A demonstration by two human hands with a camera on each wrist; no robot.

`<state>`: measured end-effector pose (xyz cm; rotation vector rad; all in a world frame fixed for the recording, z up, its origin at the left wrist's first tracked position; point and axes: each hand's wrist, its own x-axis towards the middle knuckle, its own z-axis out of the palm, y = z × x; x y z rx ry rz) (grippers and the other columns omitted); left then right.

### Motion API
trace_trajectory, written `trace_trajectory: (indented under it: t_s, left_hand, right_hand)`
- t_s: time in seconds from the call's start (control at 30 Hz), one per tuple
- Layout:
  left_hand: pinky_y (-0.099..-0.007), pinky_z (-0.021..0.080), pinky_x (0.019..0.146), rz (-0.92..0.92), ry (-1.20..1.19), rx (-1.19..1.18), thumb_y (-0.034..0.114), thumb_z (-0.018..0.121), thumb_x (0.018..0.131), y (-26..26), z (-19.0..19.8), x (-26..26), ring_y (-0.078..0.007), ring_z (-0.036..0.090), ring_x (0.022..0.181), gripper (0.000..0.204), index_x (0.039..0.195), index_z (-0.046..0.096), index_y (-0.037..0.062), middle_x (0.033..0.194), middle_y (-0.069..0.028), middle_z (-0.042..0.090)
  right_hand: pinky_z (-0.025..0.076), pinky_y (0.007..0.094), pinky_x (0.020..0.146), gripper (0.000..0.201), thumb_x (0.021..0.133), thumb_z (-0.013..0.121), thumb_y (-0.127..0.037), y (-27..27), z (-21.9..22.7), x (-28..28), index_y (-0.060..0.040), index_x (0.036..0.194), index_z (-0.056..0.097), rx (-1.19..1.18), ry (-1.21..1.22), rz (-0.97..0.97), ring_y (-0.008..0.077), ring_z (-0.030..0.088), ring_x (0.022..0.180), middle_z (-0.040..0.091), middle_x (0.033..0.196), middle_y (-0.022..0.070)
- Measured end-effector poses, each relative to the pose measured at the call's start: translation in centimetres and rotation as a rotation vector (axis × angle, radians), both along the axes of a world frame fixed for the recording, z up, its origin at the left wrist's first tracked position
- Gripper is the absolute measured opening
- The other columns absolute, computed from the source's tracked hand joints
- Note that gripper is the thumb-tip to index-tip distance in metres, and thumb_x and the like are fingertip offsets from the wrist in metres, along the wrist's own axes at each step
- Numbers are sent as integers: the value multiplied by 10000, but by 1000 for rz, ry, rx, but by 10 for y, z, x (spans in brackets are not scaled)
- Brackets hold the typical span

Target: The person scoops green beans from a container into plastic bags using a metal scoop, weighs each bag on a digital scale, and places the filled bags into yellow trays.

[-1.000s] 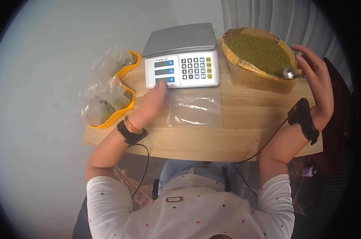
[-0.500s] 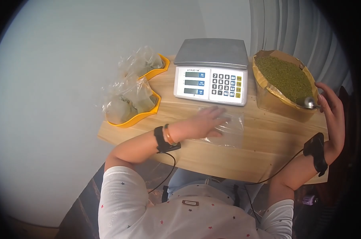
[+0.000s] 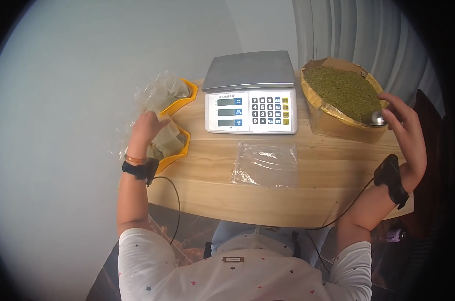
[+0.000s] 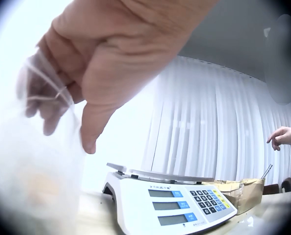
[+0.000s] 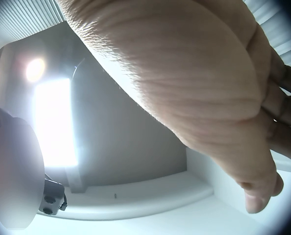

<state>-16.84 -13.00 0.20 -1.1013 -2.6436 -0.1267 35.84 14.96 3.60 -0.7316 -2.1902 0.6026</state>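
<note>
My left hand (image 3: 148, 129) is over a clear plastic bag (image 3: 168, 139) with grey-green contents, which sits in the nearer yellow tray (image 3: 183, 152). In the left wrist view, the fingers (image 4: 51, 117) show through the film, with the thumb (image 4: 90, 132) apart from them. My right hand (image 3: 408, 131) hovers by the rim of a lined container (image 3: 333, 129) of green dried flakes (image 3: 340, 90), fingers loosely extended. Beside its fingertips a metal scoop (image 3: 377, 118) lies on the flakes. A flat clear plastic bag (image 3: 265, 164) lies on the table.
A white digital scale (image 3: 250, 111) with a grey pan (image 3: 250, 70) stands at mid-table. Behind the nearer tray, another yellow tray (image 3: 187, 99) holds a filled clear bag (image 3: 169, 93). A wall is at left, a grey curtain (image 3: 338, 30) behind. Wrist-camera cables hang off the front edge.
My left hand passed from the scale's front across the flat bag, then left to the filled bag in the nearer tray. My right hand stayed by the container. The head view shifted.
</note>
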Motion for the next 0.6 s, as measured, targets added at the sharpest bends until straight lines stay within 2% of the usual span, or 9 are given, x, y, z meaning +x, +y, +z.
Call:
trace_trajectory:
  t_s: [0.07, 0.2, 0.27, 0.4, 0.47, 0.5, 0.57, 0.6]
  left_hand:
    - [-450, 522, 689, -2, -158, -24, 337, 769, 833, 0, -6, -1, -411, 641, 738, 402, 813, 660, -50, 783, -229, 667]
    - [-433, 503, 658, -119, -158, -23, 310, 726, 870, 3, -16, -9, -411, 640, 728, 381, 800, 654, -57, 753, -241, 641]
    - [-429, 487, 633, -291, -160, 215, 260, 699, 893, 4, -20, -13, -407, 617, 692, 327, 846, 650, -60, 749, -246, 627]
    - [-427, 473, 613, -310, 15, 300, 206, 673, 908, 6, -5, -9, -410, 602, 668, 260, 888, 654, -53, 737, -241, 627]
    - [-400, 449, 581, -339, -7, 407, 193, 664, 916, 3, 9, -6, -346, 561, 589, 242, 909, 646, -48, 693, -217, 607]
    - [-400, 449, 581, -332, -5, 405, 193, 664, 916, 2, 17, 0, -346, 561, 589, 242, 909, 646, -48, 693, -217, 607]
    - [-355, 418, 554, -344, -47, 496, 172, 654, 927, 6, 35, 17, -235, 474, 545, 222, 906, 644, -49, 641, -174, 561]
    - [-313, 379, 536, -372, -72, 547, 168, 653, 936, 10, 42, 25, -139, 393, 568, 215, 901, 645, -43, 611, -98, 514]
  right_hand:
    - [392, 251, 634, 270, 936, 649, -110, 0, 1, -3, 4, 1181, 651, 2, -9, 30, 88, 443, 691, 506, 759, 13]
    - [398, 266, 621, 268, 923, 654, -101, -5, 2, -10, 19, 1162, 644, 39, -22, 36, 98, 431, 673, 503, 733, 36]
    - [405, 273, 625, 271, 924, 655, -106, -8, 3, -12, 24, 1162, 641, 57, -32, 35, 108, 444, 675, 507, 730, 51]
    - [438, 301, 657, 286, 923, 660, -120, -12, 5, -17, 36, 1161, 632, 74, -25, 55, 152, 492, 687, 564, 752, 109]
    - [445, 303, 667, 287, 921, 660, -121, -14, 7, -19, 37, 1160, 633, 59, -26, 69, 161, 507, 691, 588, 763, 120]
    - [452, 306, 677, 289, 920, 662, -123, -15, 9, -21, 35, 1160, 635, 62, -48, 61, 168, 528, 705, 605, 777, 122]
    - [459, 309, 687, 292, 918, 663, -125, -16, 9, -28, 34, 1161, 637, 62, -70, 61, 176, 548, 719, 622, 791, 124]
    - [468, 316, 696, 291, 916, 666, -130, -16, 9, -32, 28, 1159, 644, 85, -81, 100, 188, 576, 742, 642, 817, 126]
